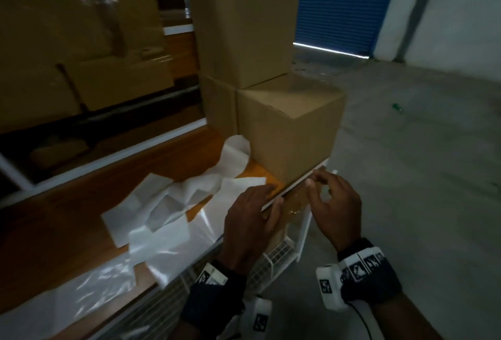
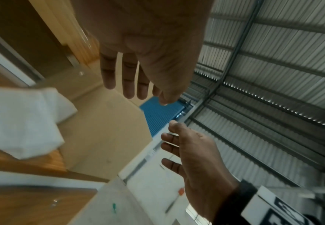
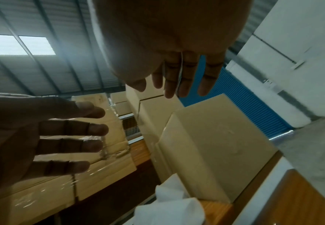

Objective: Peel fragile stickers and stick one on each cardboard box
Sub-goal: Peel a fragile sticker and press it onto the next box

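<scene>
- A cardboard box (image 1: pixel 291 128) sits at the near corner of a wooden table (image 1: pixel 89 204), in front of a stack of boxes (image 1: pixel 244 33).
- Left hand (image 1: pixel 249 220) hovers by the table edge, fingers straight and spread, holding nothing.
- Right hand (image 1: pixel 333 204) is just beside it, fingers relaxed, also holding nothing.
- Crumpled white backing sheets (image 1: pixel 168 204) lie left of the box; no sticker can be made out.
</scene>
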The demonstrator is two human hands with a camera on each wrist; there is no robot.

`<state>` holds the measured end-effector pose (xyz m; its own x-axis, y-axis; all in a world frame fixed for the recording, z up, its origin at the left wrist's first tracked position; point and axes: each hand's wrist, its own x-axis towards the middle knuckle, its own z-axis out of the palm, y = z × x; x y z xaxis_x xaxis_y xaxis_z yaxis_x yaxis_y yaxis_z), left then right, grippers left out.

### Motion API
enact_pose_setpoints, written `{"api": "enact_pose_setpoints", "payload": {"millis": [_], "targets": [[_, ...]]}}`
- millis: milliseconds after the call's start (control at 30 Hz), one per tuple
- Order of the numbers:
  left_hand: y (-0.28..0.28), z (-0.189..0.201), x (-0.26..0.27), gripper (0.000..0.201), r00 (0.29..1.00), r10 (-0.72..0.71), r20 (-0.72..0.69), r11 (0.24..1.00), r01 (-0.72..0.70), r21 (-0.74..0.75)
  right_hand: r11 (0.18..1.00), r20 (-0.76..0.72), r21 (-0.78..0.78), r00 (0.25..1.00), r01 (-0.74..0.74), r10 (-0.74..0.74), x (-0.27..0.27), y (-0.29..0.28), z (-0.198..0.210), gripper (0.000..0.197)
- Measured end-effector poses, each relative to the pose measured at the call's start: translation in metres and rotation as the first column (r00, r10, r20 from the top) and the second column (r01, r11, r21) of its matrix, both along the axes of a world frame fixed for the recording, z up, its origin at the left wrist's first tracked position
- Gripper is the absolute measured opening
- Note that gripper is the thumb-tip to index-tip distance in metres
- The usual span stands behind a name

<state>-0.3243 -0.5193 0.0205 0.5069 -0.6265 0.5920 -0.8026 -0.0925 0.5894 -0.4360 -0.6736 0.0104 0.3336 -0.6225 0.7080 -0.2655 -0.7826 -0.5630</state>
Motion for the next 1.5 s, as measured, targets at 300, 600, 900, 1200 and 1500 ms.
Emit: {"api": "enact_pose_setpoints", "payload": {"millis": [300,600,900,1200,1500], "targets": [[-0.138,-0.017,0.033,0.054,0.99,0.069,-0.121,0.997,-0.064,0.049,0.986,-0.022,0.159,0.999,0.045,-0.042,0.017,-0.16,-0.026,0.048],[-0.214,-0.029,0.073,0.107,0.916,0.229,-0.331,0.969,-0.184,0.163,0.873,-0.111,0.48,0.982,-0.08,0.151,0.06,-0.291,-0.031,0.107],[-0.241,-0.06,0.092,0.115,0.852,0.237,-0.468,0.97,-0.18,0.163,0.6,-0.055,0.709,0.819,-0.371,0.572,0.092,-0.37,-0.031,0.11],[-0.237,-0.017,0.042,0.09,0.813,0.154,-0.561,0.981,-0.191,-0.009,0.561,0.022,0.628,0.734,-0.538,0.679,0.061,-0.377,-0.017,0.101],[-0.208,0.036,-0.018,0.081,0.782,0.288,-0.553,0.923,-0.381,-0.059,0.53,0.159,0.459,0.653,-0.713,0.74,0.016,-0.349,0.035,0.091]]}}
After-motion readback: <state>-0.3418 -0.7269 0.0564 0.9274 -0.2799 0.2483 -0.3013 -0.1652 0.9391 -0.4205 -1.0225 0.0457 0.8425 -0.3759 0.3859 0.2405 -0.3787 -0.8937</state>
